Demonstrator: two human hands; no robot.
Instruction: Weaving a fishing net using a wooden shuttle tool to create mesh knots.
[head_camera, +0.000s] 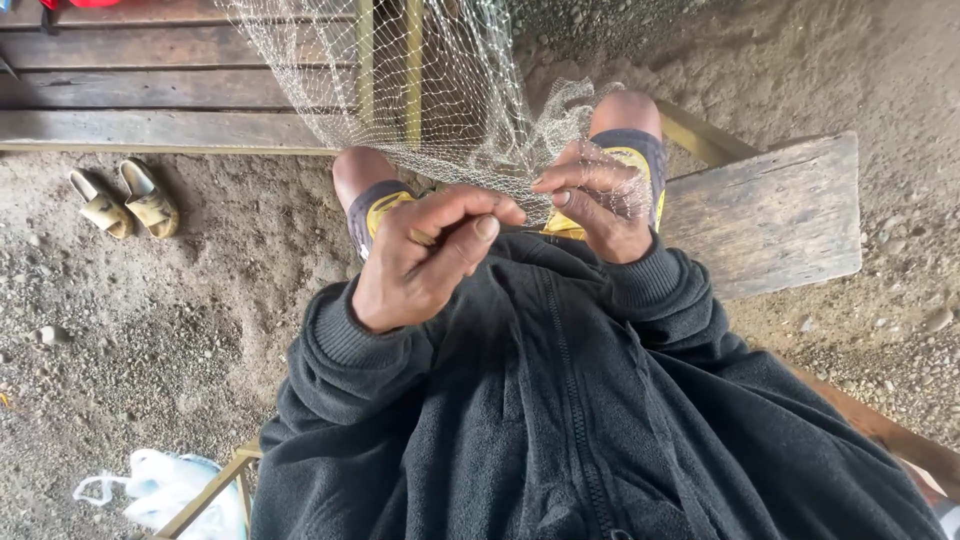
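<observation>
The fishing net (440, 90) hung from the far side down onto the knees, its near edge pinched by the closed left hand (420, 262) and the closed right hand (598, 205). A tug could probably have torn the thin mesh or slipped it free.

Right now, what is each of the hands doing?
Left hand: closed, fingers pinching the fishing net.
Right hand: closed, gripping the same net.
</observation>
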